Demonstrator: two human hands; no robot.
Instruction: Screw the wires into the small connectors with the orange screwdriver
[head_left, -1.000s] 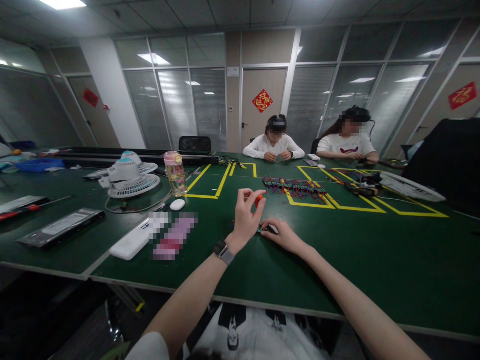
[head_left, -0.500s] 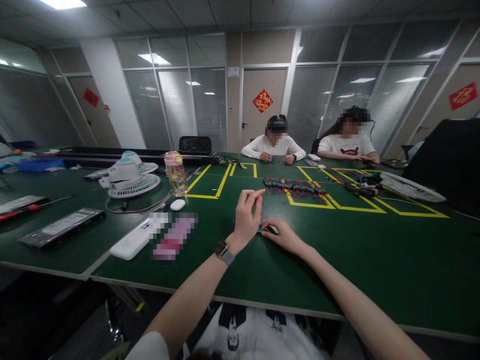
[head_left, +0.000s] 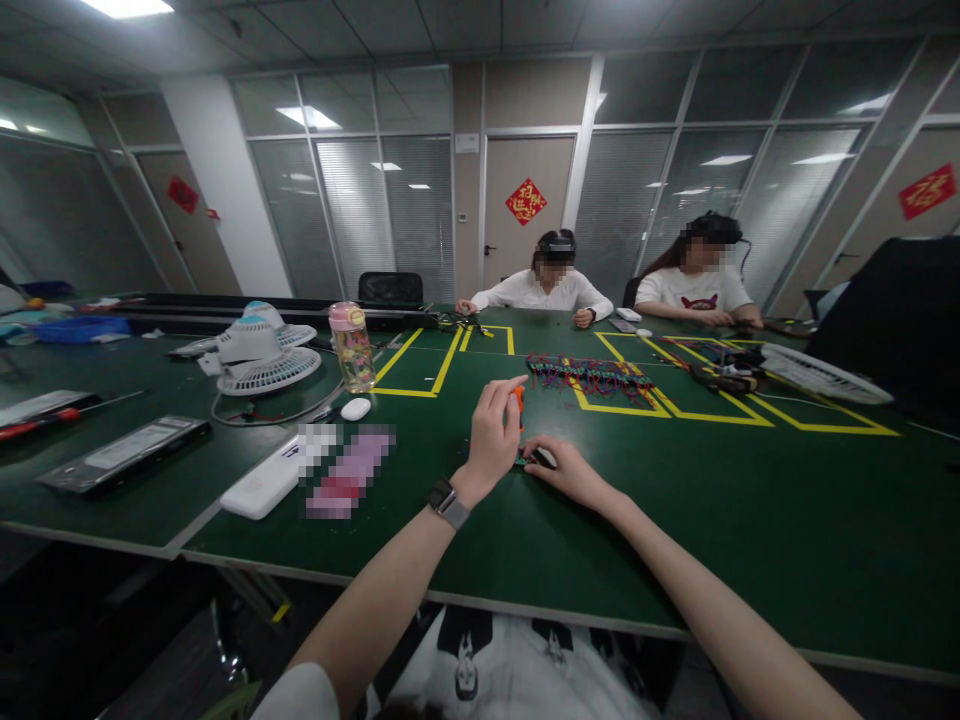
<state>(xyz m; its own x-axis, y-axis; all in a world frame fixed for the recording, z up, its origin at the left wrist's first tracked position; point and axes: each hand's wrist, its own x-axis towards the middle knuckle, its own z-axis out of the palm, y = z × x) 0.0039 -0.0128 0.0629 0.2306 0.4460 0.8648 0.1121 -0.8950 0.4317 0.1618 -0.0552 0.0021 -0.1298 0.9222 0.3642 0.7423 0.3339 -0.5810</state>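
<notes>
My left hand, with a watch on its wrist, is raised a little over the green table. Its fingers are closed around an upright orange-handled tool; most of the tool is hidden behind the fingers, so its tip does not show. Low beside it, my right hand rests on the table, fingertips closed on the edge of a small green circuit board. Much of the board is covered by both hands. A dark spot shows at the left of my left wrist, too small to name.
Beyond my hands lies a row of circuit boards with red and blue wires. To the left are a pink-lidded bottle, a white fan part, a white case and a hard drive. Two people sit across the table.
My hands stay nearly in place; more of the orange handle shows beside my left fingers. The person opposite has stretched an arm out toward dark parts at my left.
</notes>
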